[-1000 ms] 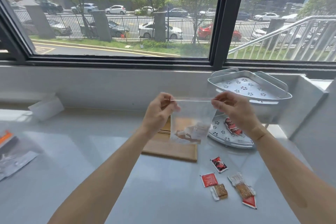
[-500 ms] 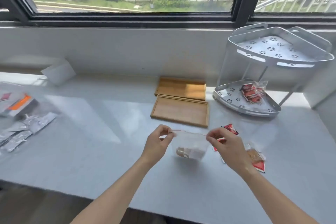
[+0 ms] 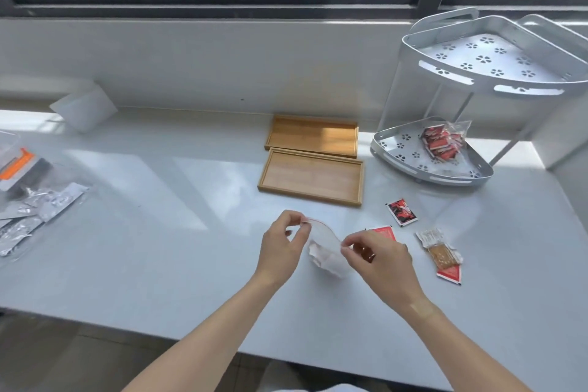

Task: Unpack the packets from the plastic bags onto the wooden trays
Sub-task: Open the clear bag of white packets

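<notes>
A small clear zip bag with a red seal line sits low over the white counter, packets inside it. My left hand pinches its left top corner and my right hand pinches its right top corner. Two empty wooden trays lie beyond: the near tray and the far tray. Loose packets lie to the right: a red-black one, a red one partly behind my right hand, a brown one and a red one.
A white two-tier corner rack stands at the back right, with a bag of red packets on its lower shelf. Silver packets in plastic and an orange-marked item lie at the far left. A white box leans at the wall.
My hands came down with the bag from in front of the window to just above the counter, and moved closer together, so the bag's top now sags. The view tilted downward.
</notes>
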Demonstrator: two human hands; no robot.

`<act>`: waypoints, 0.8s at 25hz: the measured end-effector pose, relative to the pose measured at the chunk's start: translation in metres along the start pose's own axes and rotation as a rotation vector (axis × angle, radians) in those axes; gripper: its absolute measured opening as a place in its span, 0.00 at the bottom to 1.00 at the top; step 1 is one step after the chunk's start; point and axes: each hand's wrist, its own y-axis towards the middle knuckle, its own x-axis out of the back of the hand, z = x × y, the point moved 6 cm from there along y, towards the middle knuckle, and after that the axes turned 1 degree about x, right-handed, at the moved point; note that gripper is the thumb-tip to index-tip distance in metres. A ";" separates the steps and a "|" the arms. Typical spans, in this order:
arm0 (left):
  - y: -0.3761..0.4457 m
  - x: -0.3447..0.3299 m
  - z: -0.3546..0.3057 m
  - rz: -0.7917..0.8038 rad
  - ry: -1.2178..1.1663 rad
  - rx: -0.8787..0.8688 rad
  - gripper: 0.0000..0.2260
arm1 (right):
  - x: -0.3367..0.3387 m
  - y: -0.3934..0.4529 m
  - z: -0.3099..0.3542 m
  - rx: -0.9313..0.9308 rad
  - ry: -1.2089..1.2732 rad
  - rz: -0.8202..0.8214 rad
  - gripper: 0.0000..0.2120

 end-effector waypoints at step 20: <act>-0.019 -0.019 -0.011 0.349 0.098 0.292 0.10 | -0.022 -0.003 0.005 -0.068 0.200 0.133 0.12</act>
